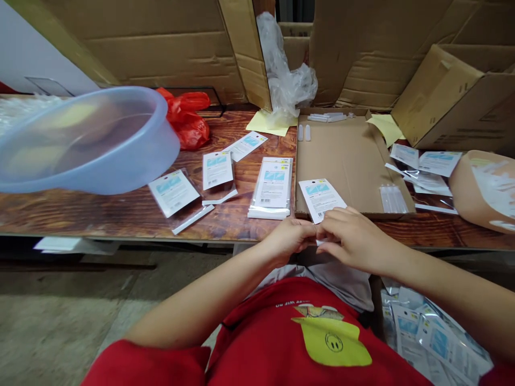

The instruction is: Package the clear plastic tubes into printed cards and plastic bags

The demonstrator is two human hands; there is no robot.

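At the table's front edge my two hands meet over a clear plastic packet with a white printed card (319, 195) in it. My left hand (293, 238) pinches its lower left part, fingers closed. From the right, my right hand (354, 238) grips the lower end with fingers curled, and a bit of white strip shows under the fingertips. The packet's upper part rests over the near edge of a shallow cardboard tray (338, 155). Just left of it lies a neat stack of similar card packets (273, 185). My fingers hide the packet's bottom end.
Loose card packets (175, 192) lie to the left, near a blue plastic basin (120, 171) and a red bag (189, 120). Small clear pieces (392, 199) sit in the tray. A beige bowl (462, 182) and cardboard box (438, 102) stand right. More packets (434, 338) are below.
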